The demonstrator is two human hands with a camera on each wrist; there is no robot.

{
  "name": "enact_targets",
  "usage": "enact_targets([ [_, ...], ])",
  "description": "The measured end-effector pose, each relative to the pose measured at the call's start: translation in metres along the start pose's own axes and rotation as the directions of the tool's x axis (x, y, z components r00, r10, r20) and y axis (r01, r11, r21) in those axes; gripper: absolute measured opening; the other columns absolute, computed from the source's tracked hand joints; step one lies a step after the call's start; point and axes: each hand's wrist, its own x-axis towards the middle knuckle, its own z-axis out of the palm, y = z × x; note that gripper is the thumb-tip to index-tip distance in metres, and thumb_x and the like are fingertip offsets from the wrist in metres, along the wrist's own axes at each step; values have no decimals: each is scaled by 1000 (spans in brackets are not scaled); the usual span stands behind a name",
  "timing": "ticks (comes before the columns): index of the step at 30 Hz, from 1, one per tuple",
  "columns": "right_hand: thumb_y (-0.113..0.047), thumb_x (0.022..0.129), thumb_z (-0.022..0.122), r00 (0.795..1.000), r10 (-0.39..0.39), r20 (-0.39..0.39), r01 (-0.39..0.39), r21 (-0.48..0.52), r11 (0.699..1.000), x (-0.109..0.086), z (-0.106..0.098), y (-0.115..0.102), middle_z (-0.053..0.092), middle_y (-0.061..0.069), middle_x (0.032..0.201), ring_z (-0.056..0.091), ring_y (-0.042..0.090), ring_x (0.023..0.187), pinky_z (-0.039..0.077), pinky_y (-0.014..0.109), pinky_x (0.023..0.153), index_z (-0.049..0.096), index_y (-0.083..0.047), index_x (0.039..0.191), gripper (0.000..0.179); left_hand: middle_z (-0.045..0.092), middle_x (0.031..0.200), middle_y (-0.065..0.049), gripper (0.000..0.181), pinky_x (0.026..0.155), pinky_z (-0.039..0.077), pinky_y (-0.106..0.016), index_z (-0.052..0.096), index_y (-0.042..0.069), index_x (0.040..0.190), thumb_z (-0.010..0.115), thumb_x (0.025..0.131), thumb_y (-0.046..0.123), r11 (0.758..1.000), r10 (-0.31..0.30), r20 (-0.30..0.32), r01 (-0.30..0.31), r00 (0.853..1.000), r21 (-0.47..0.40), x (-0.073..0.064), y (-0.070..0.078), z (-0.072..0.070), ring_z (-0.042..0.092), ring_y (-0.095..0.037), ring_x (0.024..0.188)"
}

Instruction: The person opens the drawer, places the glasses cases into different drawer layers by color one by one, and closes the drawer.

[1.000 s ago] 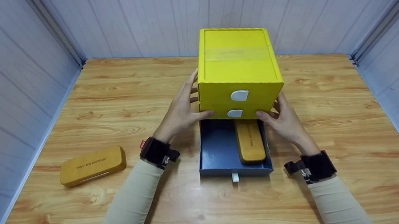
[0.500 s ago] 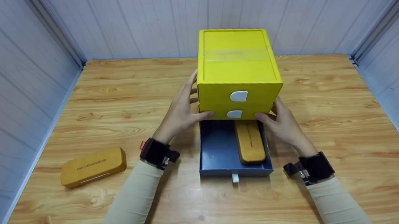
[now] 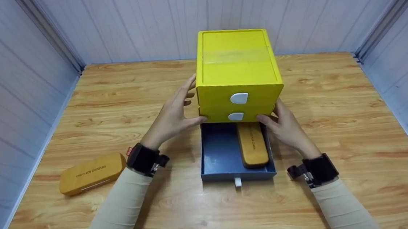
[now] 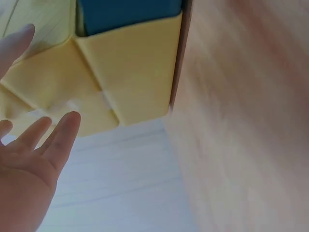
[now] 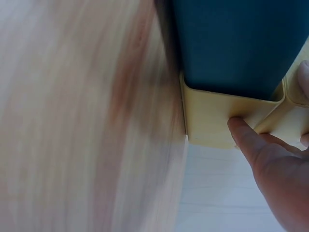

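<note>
A yellow drawer box [image 3: 238, 68] with white pull tabs stands toward the back of the table. Its bottom drawer [image 3: 219, 149], dark blue, is pulled out and holds a mustard-coloured glasses case [image 3: 254, 148] along its right side. My left hand [image 3: 169, 119] is spread beside the box's left side; the left wrist view shows its fingers apart from the yellow wall, thumb near the front. My right hand [image 3: 287, 128] is at the lower right corner, thumb at the front face; in the right wrist view one extended finger [image 5: 246, 133] touches the lower side wall.
A second mustard glasses case [image 3: 92, 174] lies on the wooden table [image 3: 204, 216] at left, close to my left sleeve. White panel walls [image 3: 138, 21] border the table at the back and both sides. A white tab [image 3: 238, 182] sticks out from the drawer's front.
My left hand has drawn back to the left, opening a gap to the box side. My right hand has stayed at its corner. The whole scene shifts slightly left in the head view.
</note>
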Motion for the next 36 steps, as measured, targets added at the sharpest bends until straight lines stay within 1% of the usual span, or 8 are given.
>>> enact_targets([
  [4,-20,106,67,1000,7,4,-7,6,1000,1,1,-1,45,11,161,42,33,151,45,53,117,32,-14,164,67,49,161,-9,113,109,53,-40,21,29,171,93,84,20,992,46,40,-50,998,112,-8,4,-19,57,-26,137],
  [7,-22,106,66,1000,15,9,-15,10,1000,1,2,-1,45,10,162,41,32,152,44,53,118,31,-16,164,68,52,158,-10,108,106,54,-44,24,31,171,91,86,24,981,56,83,-70,995,179,-17,5,-32,60,-28,132],
  [12,-17,105,67,1000,10,11,-11,20,1000,3,4,-2,46,13,159,43,33,150,45,52,118,30,-14,165,70,56,152,-12,96,105,55,-51,36,24,167,90,88,28,960,62,152,-101,986,260,-38,4,-52,61,-31,130],
  [16,-14,105,66,1000,13,10,-13,22,1000,3,4,-2,45,14,161,42,33,151,44,51,118,28,-12,166,71,57,151,-14,88,108,53,-53,44,18,163,90,89,28,944,79,176,-131,981,302,-55,-1,-66,60,-34,134],
  [24,-17,106,65,1000,25,6,-25,19,999,2,2,0,41,13,164,37,34,154,40,53,121,28,-12,166,71,58,149,-12,84,105,54,-55,49,18,160,90,87,25,935,50,181,-110,982,338,-91,-18,-88,59,-34,134],
  [28,-19,107,65,999,35,6,-35,17,999,1,1,0,40,12,166,35,32,155,39,54,122,27,-13,167,71,59,148,-14,83,103,54,-56,51,17,158,91,86,24,929,35,176,-97,984,358,-108,-23,-96,60,-36,132],
  [32,-22,107,65,999,38,5,-38,14,999,-1,1,0,39,11,167,35,31,156,38,54,123,25,-14,167,73,59,148,-15,80,101,56,-57,54,15,156,91,86,26,915,26,172,-93,985,392,-121,-26,-103,60,-38,130],
  [36,-22,107,64,1000,27,5,-27,11,1000,-1,1,0,38,13,167,34,34,156,37,56,122,25,-14,167,72,59,149,-16,78,100,55,-60,55,17,156,90,88,30,908,-29,178,-49,984,417,-136,-27,-110,59,-41,132],
])
